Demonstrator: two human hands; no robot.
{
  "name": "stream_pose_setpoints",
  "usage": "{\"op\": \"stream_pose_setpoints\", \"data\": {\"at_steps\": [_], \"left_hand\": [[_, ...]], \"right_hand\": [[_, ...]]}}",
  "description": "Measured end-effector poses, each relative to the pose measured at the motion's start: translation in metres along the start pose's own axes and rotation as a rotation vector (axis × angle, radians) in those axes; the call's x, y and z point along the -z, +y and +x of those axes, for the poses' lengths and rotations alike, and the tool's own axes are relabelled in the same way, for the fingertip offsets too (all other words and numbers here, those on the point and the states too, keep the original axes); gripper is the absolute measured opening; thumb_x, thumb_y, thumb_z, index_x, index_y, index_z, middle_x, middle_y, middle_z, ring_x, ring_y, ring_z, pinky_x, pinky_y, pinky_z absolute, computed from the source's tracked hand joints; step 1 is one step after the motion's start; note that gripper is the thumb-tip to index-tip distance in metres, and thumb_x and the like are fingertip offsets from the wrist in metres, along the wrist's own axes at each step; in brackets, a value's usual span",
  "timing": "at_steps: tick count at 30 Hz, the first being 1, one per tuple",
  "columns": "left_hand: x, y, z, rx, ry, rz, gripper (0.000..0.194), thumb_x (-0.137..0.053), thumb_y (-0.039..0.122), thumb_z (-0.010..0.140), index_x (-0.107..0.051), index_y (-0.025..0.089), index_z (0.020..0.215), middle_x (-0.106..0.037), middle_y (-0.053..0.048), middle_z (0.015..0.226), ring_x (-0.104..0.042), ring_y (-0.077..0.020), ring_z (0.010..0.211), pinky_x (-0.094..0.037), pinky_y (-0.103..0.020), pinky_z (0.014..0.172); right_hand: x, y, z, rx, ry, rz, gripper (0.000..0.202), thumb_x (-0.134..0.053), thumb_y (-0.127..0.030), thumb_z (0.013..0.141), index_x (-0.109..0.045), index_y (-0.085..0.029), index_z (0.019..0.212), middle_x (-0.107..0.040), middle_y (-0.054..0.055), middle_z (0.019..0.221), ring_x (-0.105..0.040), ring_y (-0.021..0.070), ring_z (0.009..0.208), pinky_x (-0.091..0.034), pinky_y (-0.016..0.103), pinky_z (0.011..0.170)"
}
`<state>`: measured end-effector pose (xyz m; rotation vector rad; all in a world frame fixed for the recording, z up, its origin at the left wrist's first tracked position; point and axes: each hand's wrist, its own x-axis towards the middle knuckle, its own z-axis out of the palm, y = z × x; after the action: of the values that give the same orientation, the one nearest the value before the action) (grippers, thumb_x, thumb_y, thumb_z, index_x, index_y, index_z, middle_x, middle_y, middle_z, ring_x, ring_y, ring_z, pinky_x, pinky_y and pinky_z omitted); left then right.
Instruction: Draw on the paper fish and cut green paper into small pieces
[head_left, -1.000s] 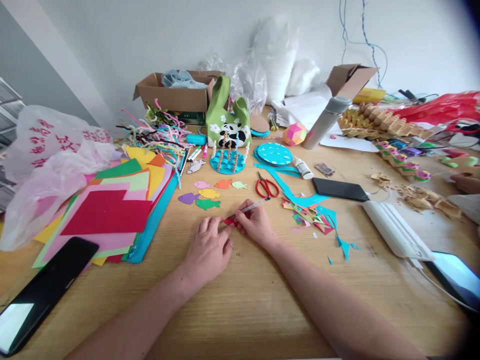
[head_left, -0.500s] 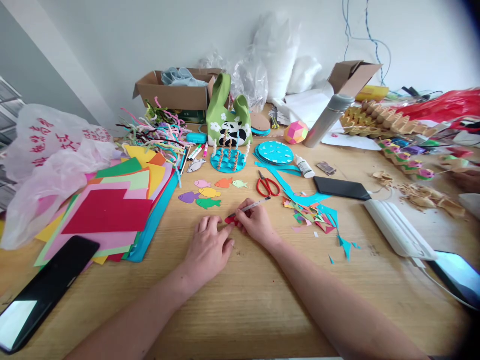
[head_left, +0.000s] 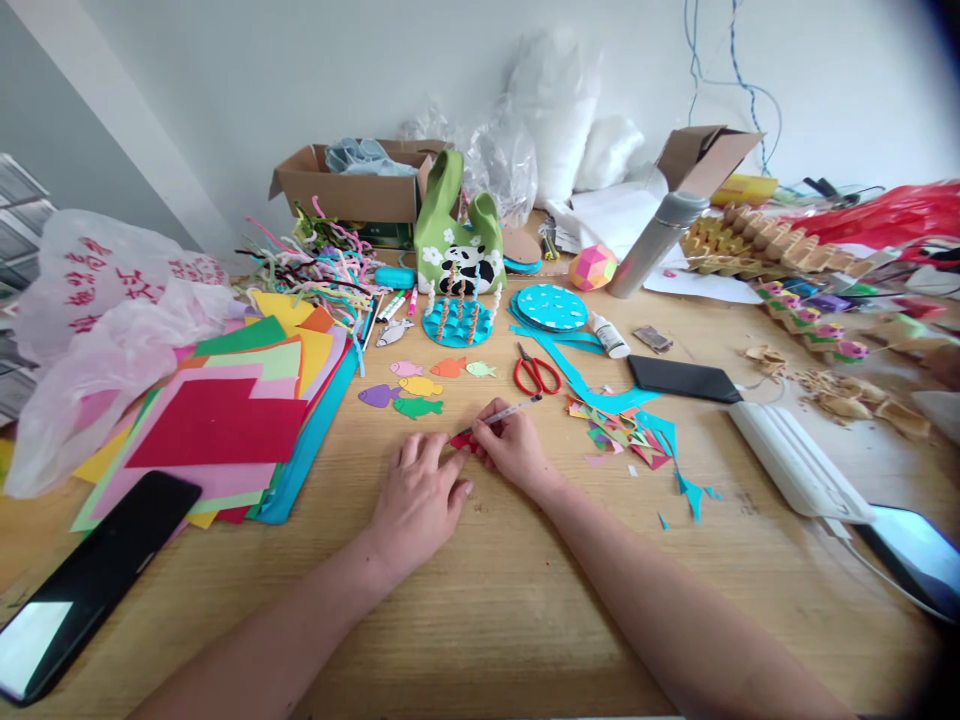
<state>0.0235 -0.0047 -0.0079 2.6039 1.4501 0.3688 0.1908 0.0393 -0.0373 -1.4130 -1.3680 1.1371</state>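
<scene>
My right hand (head_left: 511,448) is closed round a slim pen (head_left: 510,410), its tip down at a small red paper piece (head_left: 460,439) on the table. My left hand (head_left: 421,490) lies palm down with fingers spread, its index fingertip on the edge of the red piece. Both hands partly cover that piece. Just beyond them lie several cut paper fish, among them a green one (head_left: 418,407), a purple one (head_left: 379,396) and an orange one (head_left: 448,367). Red-handled scissors (head_left: 536,372) rest beyond my right hand.
Coloured paper sheets (head_left: 217,425) and a black phone (head_left: 97,580) lie at left. Paper scraps (head_left: 626,430), a black power bank (head_left: 682,378) and a white device (head_left: 799,460) are at right. Behind stand a green panda bag (head_left: 459,245) and a grey bottle (head_left: 656,243). Another person's hand shows at the right edge.
The hands and pen have hardly moved. At the right edge, the other person's hand has shifted slightly.
</scene>
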Motion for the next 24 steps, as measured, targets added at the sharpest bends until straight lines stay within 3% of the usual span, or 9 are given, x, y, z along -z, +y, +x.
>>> {"op": "stream_pose_setpoints", "data": {"at_steps": [24], "left_hand": [[0.0024, -0.0007, 0.0010, -0.013, -0.034, -0.003, 0.035, -0.053, 0.032, 0.090, -0.059, 0.024, 0.124, -0.057, -0.009, 0.116, -0.045, -0.0283, 0.106, -0.041, -0.046, 0.091]], "right_hand": [[-0.0002, -0.0037, -0.0011, -0.019, 0.016, 0.048, 0.010, -0.055, -0.025, 0.078, -0.047, -0.021, 0.074, -0.055, -0.005, 0.050, -0.049, 0.0096, 0.037, -0.037, 0.018, 0.034]]}}
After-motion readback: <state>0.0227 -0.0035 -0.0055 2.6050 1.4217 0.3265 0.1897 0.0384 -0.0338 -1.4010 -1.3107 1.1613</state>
